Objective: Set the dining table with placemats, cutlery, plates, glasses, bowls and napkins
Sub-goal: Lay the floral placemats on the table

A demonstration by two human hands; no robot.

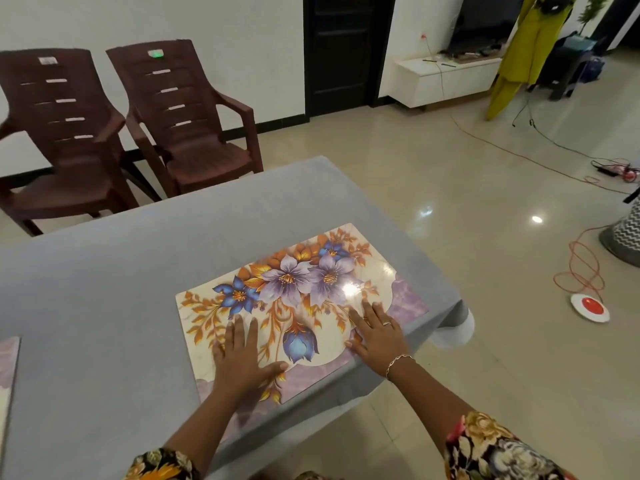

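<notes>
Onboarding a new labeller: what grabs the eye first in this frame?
The bright floral placemat lies near the right corner of the grey-clothed table, with the left hand and right hand laid flat on it. Two dark brown plastic chairs stand side by side beyond the table's far edge, upper left.

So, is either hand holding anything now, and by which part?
Nothing is held. The left hand and the right hand both lie flat, fingers straight, on the near part of the floral placemat on the table.
</notes>
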